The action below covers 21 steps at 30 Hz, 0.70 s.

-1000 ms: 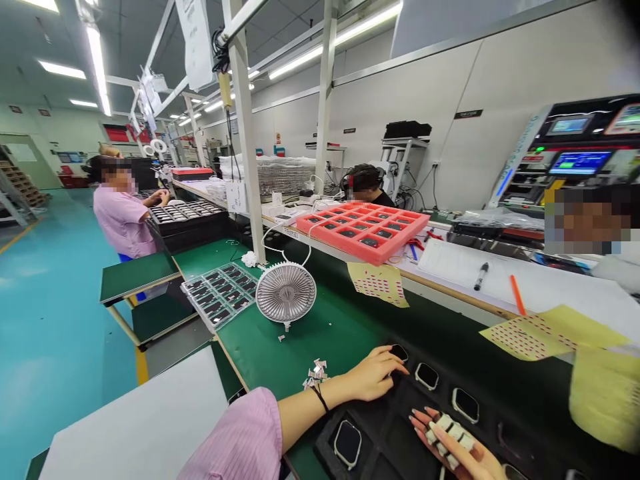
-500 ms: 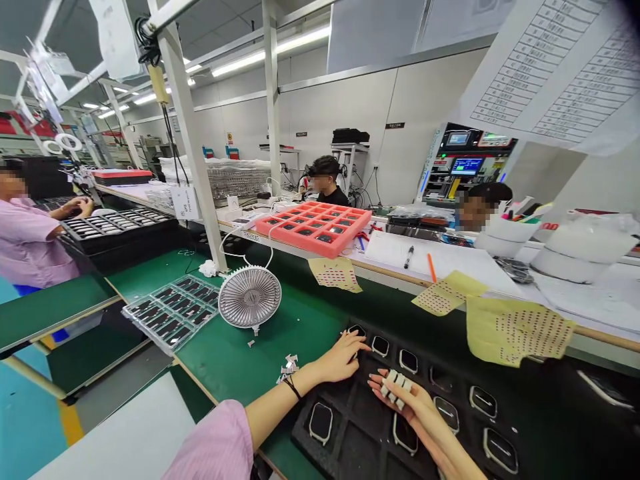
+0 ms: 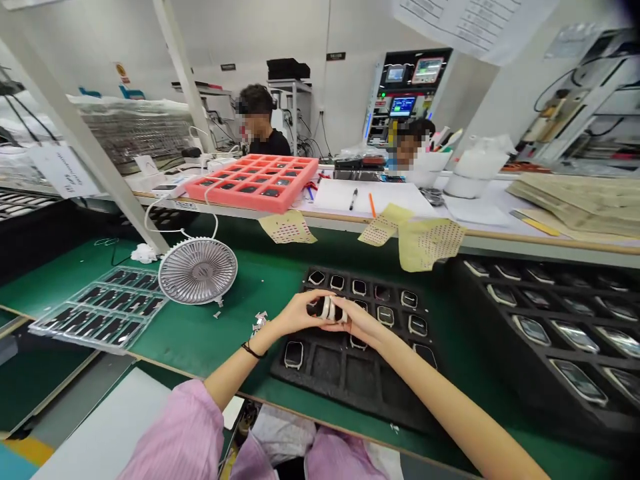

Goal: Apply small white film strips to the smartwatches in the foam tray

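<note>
In the head view, the left hand (image 3: 300, 312) and right hand (image 3: 361, 324) meet just above the middle of a black foam tray (image 3: 325, 393) at lower centre, with their fingers closed together around a bundle of small white pieces (image 3: 330, 308) (which hand bears the load, I cannot tell). The bundle sits over the tray's upper rows, and the fingers hide much of it, as well as the pocket beneath. Watch bodies (image 3: 293, 355) fill most of the visible upper pockets, while the lowest row shows one at its left end. Whether any have received a white piece is too small to make out. A second black tray (image 3: 480, 313) at right holds rows of watch bodies with glossy faces (image 3: 531, 330), its far end cut off by the frame edge. Left of the hands lies a little heap of white scraps (image 3: 259, 323), near a white desk fan (image 3: 197, 271) and a clear tray of dark parts (image 3: 97, 310). Beyond, a red tray (image 3: 253, 183) sits on the bench, its contents hard to read.
</note>
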Tool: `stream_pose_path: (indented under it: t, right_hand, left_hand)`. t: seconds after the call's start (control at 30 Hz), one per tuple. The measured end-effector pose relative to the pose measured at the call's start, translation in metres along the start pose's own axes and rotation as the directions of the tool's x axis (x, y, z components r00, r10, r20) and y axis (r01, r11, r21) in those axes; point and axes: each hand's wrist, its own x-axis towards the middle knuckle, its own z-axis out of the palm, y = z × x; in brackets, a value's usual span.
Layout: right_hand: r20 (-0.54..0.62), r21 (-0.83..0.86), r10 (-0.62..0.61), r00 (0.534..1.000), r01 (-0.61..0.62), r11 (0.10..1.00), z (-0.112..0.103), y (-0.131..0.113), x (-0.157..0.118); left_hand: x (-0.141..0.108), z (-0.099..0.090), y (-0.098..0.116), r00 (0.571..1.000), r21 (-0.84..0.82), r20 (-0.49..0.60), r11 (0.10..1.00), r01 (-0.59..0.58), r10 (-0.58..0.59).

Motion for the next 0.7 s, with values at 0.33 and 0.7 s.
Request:
stream_pose_path:
  t: [0.33, 0.7]
  right_hand:
    - [-0.215, -0.521, -0.265, 0.94, 0.119, 0.845, -0.034, 0.004, 0.048]
    - [0.019, -0.853, -0.345, 0.938, 0.195, 0.484, -0.028, 0.008, 0.047]
  left_hand:
    - [-0.025, -0.029, -0.016, 0.97, 0.478, 0.189, 0.877, 0.048, -0.156]
    - [-0.009, 0.017, -0.011, 0.941, 0.505, 0.336, 0.839, -0.205, 0.028]
